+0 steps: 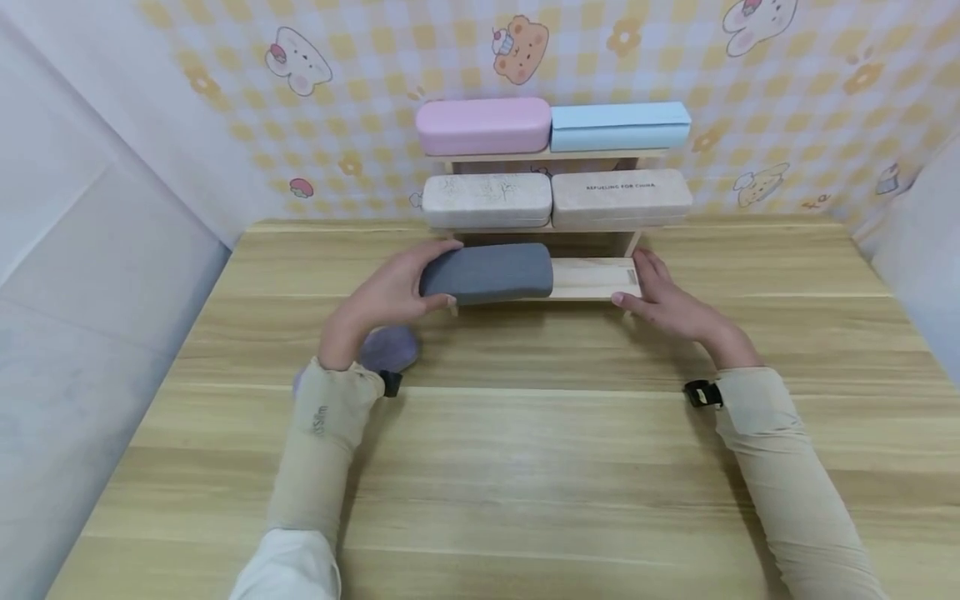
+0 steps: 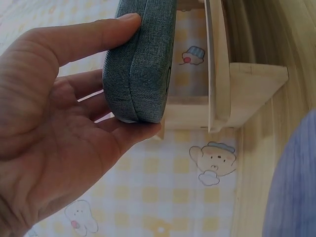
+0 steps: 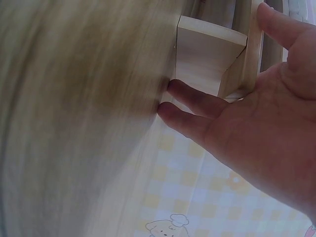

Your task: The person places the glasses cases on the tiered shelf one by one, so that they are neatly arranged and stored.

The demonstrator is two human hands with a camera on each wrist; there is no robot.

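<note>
My left hand (image 1: 390, 287) grips a dark grey fabric glasses case (image 1: 487, 273) by its left end, thumb on the front and fingers round the back. The case lies over the left part of the lowest shelf of a wooden rack (image 1: 592, 277). In the left wrist view, a gap shows between the case (image 2: 148, 64) and the shelf board (image 2: 219, 64). At the lowest shelf's right end, my right hand (image 1: 663, 300) holds the rack, thumb at the front edge. Two of its fingers reach down to the table in the right wrist view.
Pink (image 1: 483, 127) and light blue (image 1: 620, 127) cases fill the top shelf. Two pale cases, one crackled (image 1: 487, 200) and one lettered (image 1: 622, 198), sit on the middle one. A purple-grey rounded object (image 1: 390, 348) lies by my left wrist. Behind stands a patterned wall (image 1: 412, 50).
</note>
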